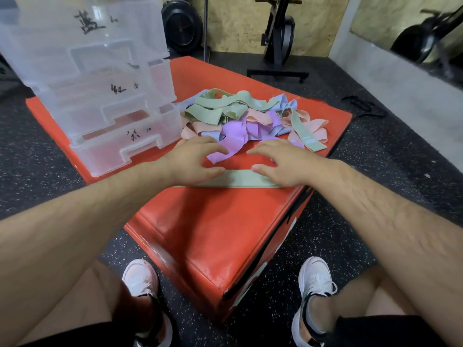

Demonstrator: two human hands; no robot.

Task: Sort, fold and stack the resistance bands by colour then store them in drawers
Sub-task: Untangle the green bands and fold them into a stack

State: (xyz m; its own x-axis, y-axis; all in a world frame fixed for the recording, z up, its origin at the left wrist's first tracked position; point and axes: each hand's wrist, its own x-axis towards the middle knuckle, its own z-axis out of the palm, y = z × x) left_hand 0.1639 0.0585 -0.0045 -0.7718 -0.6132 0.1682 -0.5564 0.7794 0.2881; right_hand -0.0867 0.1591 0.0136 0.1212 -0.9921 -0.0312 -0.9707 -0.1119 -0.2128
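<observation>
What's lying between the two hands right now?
In the head view, the flat green band spans from the left hand to the right hand; beyond it lie a purple band end and bare red box top.

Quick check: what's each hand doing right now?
Left hand: open, resting on the flat green band.
Right hand: open, resting on the same band.

A sage-green resistance band lies flattened into a straight strip across the near part of the red padded box. Just behind it sits a loose tangled pile of bands in green, peach, pale blue and purple, with one purple band trailing out of the pile towards the flat strip. At the pile's left stands a clear plastic drawer unit of three stacked drawers, each front marked with black handwriting and the lower fronts standing further forward.
</observation>
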